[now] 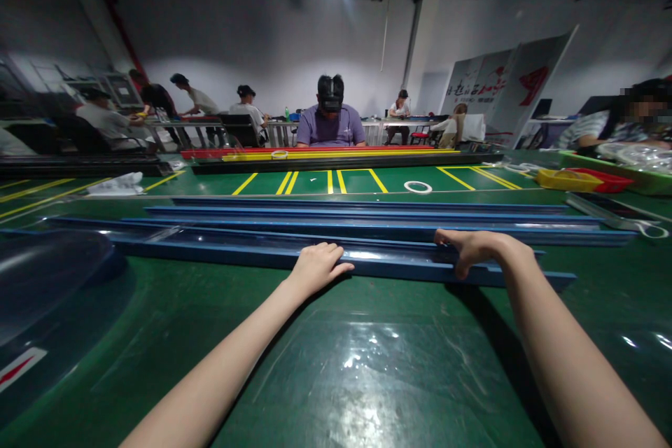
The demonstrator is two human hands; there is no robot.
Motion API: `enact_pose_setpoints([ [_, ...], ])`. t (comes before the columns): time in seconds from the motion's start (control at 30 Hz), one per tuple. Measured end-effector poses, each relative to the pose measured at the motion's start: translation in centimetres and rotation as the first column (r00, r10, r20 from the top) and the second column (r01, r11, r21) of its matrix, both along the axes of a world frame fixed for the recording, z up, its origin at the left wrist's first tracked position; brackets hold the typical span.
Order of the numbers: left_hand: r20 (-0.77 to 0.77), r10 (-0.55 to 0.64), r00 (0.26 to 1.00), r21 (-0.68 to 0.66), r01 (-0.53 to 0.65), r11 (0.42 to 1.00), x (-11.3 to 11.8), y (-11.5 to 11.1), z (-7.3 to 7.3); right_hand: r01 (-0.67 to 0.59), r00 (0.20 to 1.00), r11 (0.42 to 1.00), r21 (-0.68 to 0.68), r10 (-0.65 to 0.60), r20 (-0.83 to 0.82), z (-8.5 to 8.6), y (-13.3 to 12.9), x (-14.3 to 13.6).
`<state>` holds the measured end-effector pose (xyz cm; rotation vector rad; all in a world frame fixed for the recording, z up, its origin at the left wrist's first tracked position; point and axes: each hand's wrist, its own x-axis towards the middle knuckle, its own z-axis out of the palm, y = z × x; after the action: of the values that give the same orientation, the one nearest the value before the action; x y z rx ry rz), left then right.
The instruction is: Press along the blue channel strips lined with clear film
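Note:
Several long blue channel strips lie crosswise on the green table (pixel 210 336). My left hand (pixel 318 266) rests on the near wall of the nearest blue strip (pixel 252 257), around its middle, with fingers over the edge and the thumb pointing right. Toward that strip's right end, my right hand (pixel 470 250) grips across it, fingers at the far side and thumb at the near wall. Behind it lie more blue strips (pixel 378 215).
Red, yellow and black strips (pixel 336 159) lie farther back. A white ring (pixel 418 187) sits among yellow tape lines. At right are a yellow tray (pixel 570 180) and a phone-like device (pixel 609 208). Clear curved plastic (pixel 47 280) is at left. A person (pixel 330 115) sits opposite.

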<state>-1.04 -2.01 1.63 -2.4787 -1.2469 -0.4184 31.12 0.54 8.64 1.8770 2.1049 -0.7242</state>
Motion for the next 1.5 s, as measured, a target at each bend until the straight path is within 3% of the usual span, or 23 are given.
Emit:
enact_pose_setpoints([
  [0.23, -0.003, 0.048, 0.999, -0.048, -0.048, 0.998, 0.2, -0.1, 0.2, -0.024, 1.000, 0.999, 0.041, 0.023, 0.013, 0.1, 0.0, -0.3],
  [0.33, 0.009, 0.064, 0.998, -0.097, -0.063, 0.993, 0.3, -0.1, 0.5, -0.053, 0.996, 0.997, 0.050, 0.056, -0.065, 0.3, 0.0, -1.1],
  [0.47, 0.021, 0.087, 0.996, -0.147, -0.083, 0.986, 0.4, -0.2, 0.9, -0.081, 0.975, 0.976, 0.203, 0.120, -0.189, -0.5, 0.7, -3.2],
  [0.63, 0.014, 0.107, 0.994, -0.189, -0.102, 0.977, 0.4, -0.3, 1.2, -0.238, 0.964, 0.886, 0.399, 0.264, -0.010, -2.0, 1.1, -6.8],
  [0.77, 0.020, 0.134, 0.991, -0.211, -0.127, 0.969, 0.4, -0.2, 1.4, -0.279, 0.960, 0.820, 0.500, 0.238, 0.145, -2.7, 0.9, -8.0],
  [0.93, -0.008, 0.191, 0.981, -0.206, -0.189, 0.960, 0.5, -0.1, 1.5, -0.261, 0.964, 0.812, 0.523, 0.190, 0.186, -3.1, 0.9, -7.9],
  [1.33, -0.013, 0.278, 0.960, -0.152, -0.277, 0.949, 0.4, -0.1, 1.4, -0.333, 0.942, 0.762, 0.555, 0.247, 0.226, -3.1, 0.7, -7.9],
  [1.5, -0.015, 0.298, 0.955, -0.118, -0.297, 0.947, 0.4, -0.3, 1.2, -0.319, 0.947, 0.770, 0.553, 0.239, 0.213, -3.2, 0.8, -7.8],
])
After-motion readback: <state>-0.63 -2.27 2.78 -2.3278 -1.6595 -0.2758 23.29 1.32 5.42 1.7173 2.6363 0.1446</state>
